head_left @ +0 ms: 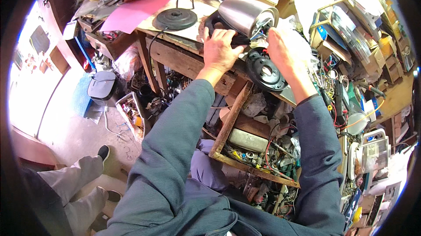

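A brushed steel electric kettle [239,12] lies on its side on the wooden bench [175,36], its underside with exposed fittings facing right. My left hand [219,49] is closed on the kettle's black handle. My right hand [280,52] is at the kettle's underside with curled fingers; what they hold is too hidden to make out. Just below the hands sits a detached round black plastic base part [267,74] with holes. A round black power base [175,17] with a cord stands to the back left of the kettle.
Pink sheets [118,19] and boxes crowd the back. An open drawer [247,137] of tools and wires juts out below. Clutter and clear containers [368,157] fill the right. At left are a bin [101,87], a crate [131,113] and another person's legs [76,183].
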`<state>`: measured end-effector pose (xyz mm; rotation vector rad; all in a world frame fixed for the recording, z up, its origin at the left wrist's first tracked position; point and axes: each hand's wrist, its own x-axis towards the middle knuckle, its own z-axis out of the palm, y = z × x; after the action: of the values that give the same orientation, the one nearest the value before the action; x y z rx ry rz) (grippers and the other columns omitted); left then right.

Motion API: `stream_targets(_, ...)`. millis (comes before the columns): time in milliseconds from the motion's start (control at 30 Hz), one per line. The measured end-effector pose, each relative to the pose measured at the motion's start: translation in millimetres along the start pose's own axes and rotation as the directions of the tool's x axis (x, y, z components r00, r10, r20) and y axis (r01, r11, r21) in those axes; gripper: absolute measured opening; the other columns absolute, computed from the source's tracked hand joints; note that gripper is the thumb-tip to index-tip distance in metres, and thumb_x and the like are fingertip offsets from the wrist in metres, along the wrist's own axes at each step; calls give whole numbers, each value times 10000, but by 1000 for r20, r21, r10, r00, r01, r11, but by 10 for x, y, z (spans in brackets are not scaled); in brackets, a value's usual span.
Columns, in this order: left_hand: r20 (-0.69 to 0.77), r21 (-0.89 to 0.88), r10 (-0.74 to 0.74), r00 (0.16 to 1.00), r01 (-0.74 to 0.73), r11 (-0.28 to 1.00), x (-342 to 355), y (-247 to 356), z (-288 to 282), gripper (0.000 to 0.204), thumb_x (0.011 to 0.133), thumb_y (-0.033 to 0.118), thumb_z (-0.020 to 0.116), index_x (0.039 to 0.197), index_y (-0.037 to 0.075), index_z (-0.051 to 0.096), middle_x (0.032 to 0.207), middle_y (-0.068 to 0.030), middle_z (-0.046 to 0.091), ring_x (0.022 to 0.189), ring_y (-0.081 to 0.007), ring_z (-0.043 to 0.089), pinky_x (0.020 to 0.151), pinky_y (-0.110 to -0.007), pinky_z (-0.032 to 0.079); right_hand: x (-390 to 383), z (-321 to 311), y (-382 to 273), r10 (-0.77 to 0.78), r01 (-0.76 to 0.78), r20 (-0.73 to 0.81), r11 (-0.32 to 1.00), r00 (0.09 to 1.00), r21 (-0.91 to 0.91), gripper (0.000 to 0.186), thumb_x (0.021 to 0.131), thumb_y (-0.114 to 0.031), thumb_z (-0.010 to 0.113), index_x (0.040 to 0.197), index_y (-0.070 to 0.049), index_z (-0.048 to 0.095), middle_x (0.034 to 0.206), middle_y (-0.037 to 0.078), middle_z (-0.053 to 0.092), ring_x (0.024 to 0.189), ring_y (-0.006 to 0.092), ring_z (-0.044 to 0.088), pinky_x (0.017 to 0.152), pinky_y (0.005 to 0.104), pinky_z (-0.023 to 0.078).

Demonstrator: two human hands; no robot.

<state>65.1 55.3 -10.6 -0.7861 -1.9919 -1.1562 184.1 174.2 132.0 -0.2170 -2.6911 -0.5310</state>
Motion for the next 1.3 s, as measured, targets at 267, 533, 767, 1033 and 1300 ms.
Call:
stream_targets(267, -10, -3, -1, 1000, 1, 1000, 5, 13, 1, 420, 732, 366, 880, 1042, 127, 726, 1049, -46, 728, 1097, -254, 643, 1157, -516, 324, -22, 106, -39, 36, -19, -253, 998, 967, 67, 98, 875, -48, 613, 887, 22, 681, 852, 247, 706, 866, 399, 718, 783, 520, 537)
stream_targets(533, 14, -31, -15, 1000, 16, 999, 13, 2, 3, 423, 727, 348, 877, 1050, 133, 710, 1063, -53, 725, 1112, -253, 641, 1206, -599, 267, 23, 25, -37, 42, -42, 11, 999, 999, -3, 136, 933, -162, 606, 982, -46, 658, 957, 189, 727, 922, 387, 719, 791, 496, 561)
stream_targets(767, -2, -24, -6, 1000, 5, 1000, 11, 12, -10, 421, 718, 347, 882, 1036, 128, 713, 1052, -57, 727, 1104, -255, 643, 1185, -558, 289, 16, 63, -14, 24, -24, -81, 1000, 996, 11, 136, 917, -144, 588, 944, -31, 658, 944, 191, 720, 903, 389, 715, 796, 498, 559)
stream_targets(1033, -22, 14, 7, 1000, -7, 1000, -3, 18, -20, 412, 720, 352, 887, 1016, 115, 727, 1036, -49, 730, 1082, -254, 647, 1136, -484, 346, -12, 93, -31, 39, -33, -113, 998, 993, 51, 131, 917, -162, 606, 936, -45, 661, 926, 185, 710, 937, 378, 707, 790, 496, 551)
stream_targets(1300, -23, 8, 7, 1000, -7, 1000, 9, -1, -11, 420, 732, 355, 885, 1031, 107, 728, 1041, -46, 734, 1100, -263, 646, 1161, -510, 337, 8, 82, -24, 86, -82, -61, 994, 994, 68, 167, 931, -203, 660, 971, -44, 695, 950, 194, 719, 914, 370, 721, 779, 492, 559)
